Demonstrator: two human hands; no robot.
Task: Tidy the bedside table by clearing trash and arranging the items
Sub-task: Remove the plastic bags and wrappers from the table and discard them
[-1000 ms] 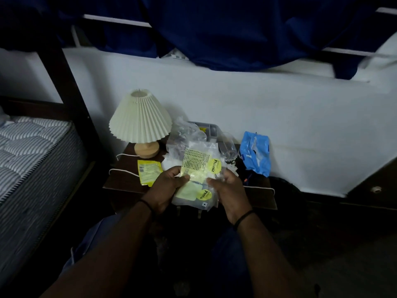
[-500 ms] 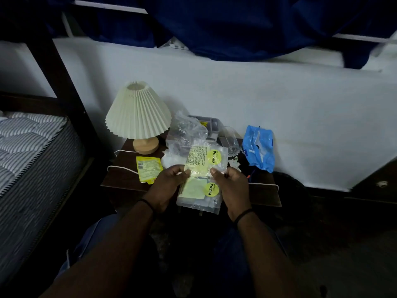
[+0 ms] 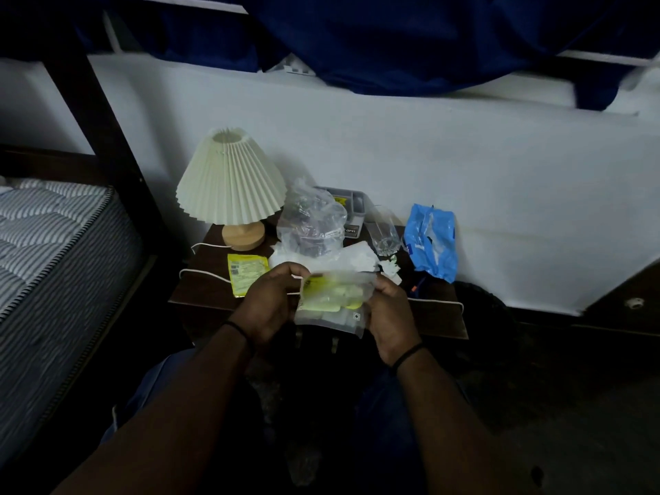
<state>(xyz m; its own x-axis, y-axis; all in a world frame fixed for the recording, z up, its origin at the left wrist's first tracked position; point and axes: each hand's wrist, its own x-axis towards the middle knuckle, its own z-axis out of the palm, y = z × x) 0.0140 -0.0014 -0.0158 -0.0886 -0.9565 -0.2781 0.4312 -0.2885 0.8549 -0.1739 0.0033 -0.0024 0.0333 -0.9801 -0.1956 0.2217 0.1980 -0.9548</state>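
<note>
Both hands hold a clear plastic packet (image 3: 334,301) just in front of the bedside table (image 3: 207,294), at its front edge. The left hand (image 3: 269,305) curls its fingers round the packet's upper left edge; the right hand (image 3: 391,314) grips the right side, its fingertips tucked behind the plastic and out of sight. The packet is folded over at the top, so its yellow printing is crumpled and cannot be read; only a small square mark near its lower right corner is plain.

Taking the lamp (image 3: 232,187) as the landmark: it stands at the table's back left corner, with its white cord (image 3: 203,275) trailing forward below it. A flat yellow sachet (image 3: 246,275) lies just in front of the lamp's wooden base. To the lamp's right a crumpled clear bag (image 3: 310,219) stands up and hides much of a grey tray (image 3: 351,200) behind it; what the tray holds is too dark to tell. Further right of the lamp come a drinking glass (image 3: 384,232), then a blue wrapper (image 3: 432,241) leaning at the wall. White scraps of paper (image 3: 357,259) lie between the bag and the hands, partly covered by the packet. A striped mattress (image 3: 46,244) is cut off at the frame edge left of the lamp. The floor below is nearly black.
</note>
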